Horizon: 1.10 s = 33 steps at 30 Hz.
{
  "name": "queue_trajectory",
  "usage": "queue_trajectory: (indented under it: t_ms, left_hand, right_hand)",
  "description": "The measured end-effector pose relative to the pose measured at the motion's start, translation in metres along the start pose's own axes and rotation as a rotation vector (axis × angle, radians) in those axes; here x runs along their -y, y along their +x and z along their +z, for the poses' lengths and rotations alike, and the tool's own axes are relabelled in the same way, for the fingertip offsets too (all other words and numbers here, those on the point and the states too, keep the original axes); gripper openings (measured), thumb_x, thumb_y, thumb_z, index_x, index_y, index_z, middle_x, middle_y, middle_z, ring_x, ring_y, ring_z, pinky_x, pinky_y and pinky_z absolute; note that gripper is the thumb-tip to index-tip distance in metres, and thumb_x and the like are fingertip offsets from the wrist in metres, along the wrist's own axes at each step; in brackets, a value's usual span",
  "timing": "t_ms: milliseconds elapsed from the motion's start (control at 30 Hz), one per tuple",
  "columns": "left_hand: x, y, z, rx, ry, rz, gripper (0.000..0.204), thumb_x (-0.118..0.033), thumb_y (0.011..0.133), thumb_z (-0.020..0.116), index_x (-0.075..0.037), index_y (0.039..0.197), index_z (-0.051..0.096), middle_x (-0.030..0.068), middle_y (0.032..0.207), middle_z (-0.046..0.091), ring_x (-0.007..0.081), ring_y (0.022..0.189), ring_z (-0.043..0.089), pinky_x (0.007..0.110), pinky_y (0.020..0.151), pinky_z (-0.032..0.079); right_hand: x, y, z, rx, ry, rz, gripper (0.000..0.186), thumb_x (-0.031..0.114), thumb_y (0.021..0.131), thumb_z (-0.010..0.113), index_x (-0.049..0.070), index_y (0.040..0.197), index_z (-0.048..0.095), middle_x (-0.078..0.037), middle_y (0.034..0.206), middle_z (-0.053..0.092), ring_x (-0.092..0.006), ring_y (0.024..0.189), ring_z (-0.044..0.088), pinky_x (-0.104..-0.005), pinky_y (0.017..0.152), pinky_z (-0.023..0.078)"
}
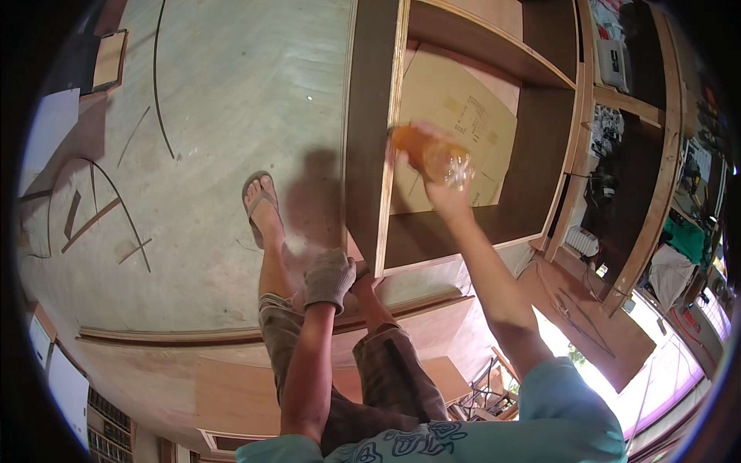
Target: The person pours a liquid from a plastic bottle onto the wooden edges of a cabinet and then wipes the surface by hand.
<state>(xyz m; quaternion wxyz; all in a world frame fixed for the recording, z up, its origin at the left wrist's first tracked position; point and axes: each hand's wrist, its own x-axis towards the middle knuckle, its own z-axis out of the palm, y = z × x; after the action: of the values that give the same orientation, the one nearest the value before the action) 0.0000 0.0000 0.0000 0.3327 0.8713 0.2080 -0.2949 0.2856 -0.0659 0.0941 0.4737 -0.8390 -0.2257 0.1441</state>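
My right hand point(428, 158) grips an orange plastic bottle point(432, 154) with a clear, shiny end, held at a slant by the left edge of a wooden cabinet point(380, 216) with dark inner panels and a sheet of cardboard point(482, 131) inside. My left hand point(328, 274), in a grey knit glove, is curled just left of the cabinet's lower corner; what it holds, if anything, is unclear, with a pale blur beside it.
Loose thin strips point(108, 216) lie on the pale floor point(208, 92) around my sandalled foot point(261, 201). Wooden shelving point(641, 255) with stored items stands at the right. A long wooden strip point(193, 338) and flat boards point(239, 390) lie below.
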Motion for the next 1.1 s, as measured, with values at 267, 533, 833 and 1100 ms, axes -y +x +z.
queue_trajectory:
  t_ms: [267,533,833,1100]
  left_hand:
    - [-0.019,0.012,-0.020,-0.024,-0.022,0.054,0.029,-0.033,0.094,0.056,-0.009,0.085,0.070,0.0159,0.082,0.073,0.0361,0.072,0.073,0.052,0.065,0.058]
    - [-0.013,-0.002,-0.005,-0.039,-0.011,0.039,0.030,-0.034,0.095,0.056,-0.009,0.087,0.071,0.0150,0.082,0.073,0.0353,0.074,0.073,0.052,0.064,0.058]
    - [-0.017,0.003,-0.008,0.009,-0.007,0.026,0.028,-0.030,0.096,0.053,-0.014,0.087,0.074,0.0167,0.083,0.074,0.0391,0.075,0.072,0.051,0.070,0.058]
    - [-0.017,0.002,-0.016,-0.046,0.071,0.048,0.029,-0.031,0.097,0.054,-0.013,0.086,0.074,0.0159,0.081,0.073,0.0365,0.075,0.073,0.050,0.069,0.059]
  right_hand:
    - [-0.007,-0.003,-0.023,-0.050,-0.047,0.106,0.054,0.022,0.089,0.085,-0.003,0.131,0.061,-0.010,0.128,0.068,-0.0206,0.115,0.065,-0.0345,0.099,0.053]
    - [-0.013,0.018,-0.009,-0.039,-0.033,-0.022,0.049,0.021,0.090,0.083,0.002,0.131,0.062,-0.012,0.129,0.068,-0.0233,0.121,0.063,-0.0350,0.101,0.053]
    - [0.001,0.065,-0.014,-0.063,0.041,-0.094,0.030,0.002,0.093,0.069,0.001,0.123,0.066,-0.013,0.129,0.069,-0.0240,0.120,0.064,-0.0372,0.104,0.050]
    - [-0.012,-0.011,-0.020,0.035,-0.013,-0.042,0.034,0.000,0.089,0.072,0.002,0.123,0.068,-0.012,0.124,0.072,-0.0190,0.109,0.069,-0.0337,0.095,0.054]
